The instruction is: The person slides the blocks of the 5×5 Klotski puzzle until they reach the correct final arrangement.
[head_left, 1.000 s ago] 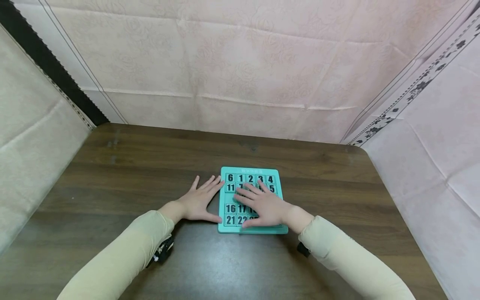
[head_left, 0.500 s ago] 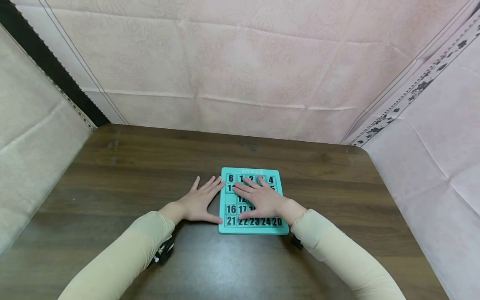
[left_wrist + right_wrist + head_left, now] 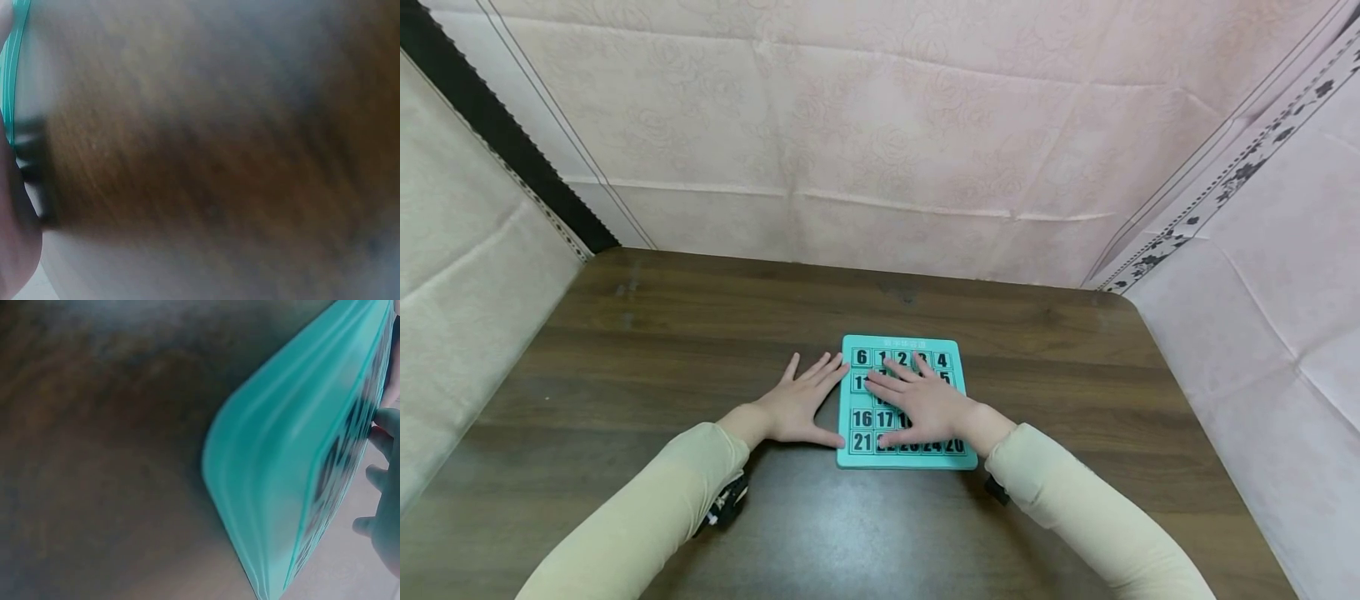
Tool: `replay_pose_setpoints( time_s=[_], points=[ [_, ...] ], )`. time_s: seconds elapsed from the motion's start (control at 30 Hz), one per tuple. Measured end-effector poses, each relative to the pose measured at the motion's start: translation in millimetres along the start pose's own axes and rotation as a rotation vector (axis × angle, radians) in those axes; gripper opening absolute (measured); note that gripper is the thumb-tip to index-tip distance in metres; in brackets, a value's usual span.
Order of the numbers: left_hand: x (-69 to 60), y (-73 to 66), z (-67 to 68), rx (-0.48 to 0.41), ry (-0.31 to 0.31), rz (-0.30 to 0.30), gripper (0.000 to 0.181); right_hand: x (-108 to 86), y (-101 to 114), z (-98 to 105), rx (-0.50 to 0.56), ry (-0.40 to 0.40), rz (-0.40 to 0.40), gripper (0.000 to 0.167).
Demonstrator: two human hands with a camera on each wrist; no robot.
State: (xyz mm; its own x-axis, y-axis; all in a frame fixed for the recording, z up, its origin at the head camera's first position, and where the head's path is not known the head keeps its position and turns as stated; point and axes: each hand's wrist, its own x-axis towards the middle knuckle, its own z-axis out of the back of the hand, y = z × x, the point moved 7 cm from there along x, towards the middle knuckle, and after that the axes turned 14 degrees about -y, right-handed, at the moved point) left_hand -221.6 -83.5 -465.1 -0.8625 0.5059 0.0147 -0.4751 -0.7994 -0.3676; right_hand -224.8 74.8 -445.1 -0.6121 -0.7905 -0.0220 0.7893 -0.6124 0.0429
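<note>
A turquoise sliding number puzzle (image 3: 906, 462) lies flat on the wooden table, with black numbers on its square tiles. Along its left edge, the straight fingertips and thumb tip of my left hand (image 3: 796, 413) rest with the fingers spread. Over the tiles is my right hand (image 3: 934, 408), fingers spread and its thumb at the tile 22 in the bottom row. It hides much of the middle rows. In the right wrist view, fingertips (image 3: 378, 478) hover at or touch the tile face of the puzzle (image 3: 262, 450); contact is hard to tell. Only a sliver of the puzzle (image 3: 9, 81) shows in the left wrist view.
The brown wooden table (image 3: 700, 333) reaches back to a pale patterned cloth (image 3: 880, 150). More cloth hangs at the left (image 3: 467, 275) and right (image 3: 1262, 275) sides. Dark wrist devices sit below both sleeves.
My right hand has shifted slightly left over the tiles, and its thumb moved up and then back down to the bottom row. The left hand and the puzzle stay practically in place.
</note>
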Motion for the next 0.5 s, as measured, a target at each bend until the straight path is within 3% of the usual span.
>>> replay_pose_setpoints(
  time_s=[0.5],
  points=[
    [0.5,0.4,-1.2,0.003,0.001,0.006,0.110,-11.0,12.2,1.1,0.016,-0.023,0.060,0.087]
  ],
)
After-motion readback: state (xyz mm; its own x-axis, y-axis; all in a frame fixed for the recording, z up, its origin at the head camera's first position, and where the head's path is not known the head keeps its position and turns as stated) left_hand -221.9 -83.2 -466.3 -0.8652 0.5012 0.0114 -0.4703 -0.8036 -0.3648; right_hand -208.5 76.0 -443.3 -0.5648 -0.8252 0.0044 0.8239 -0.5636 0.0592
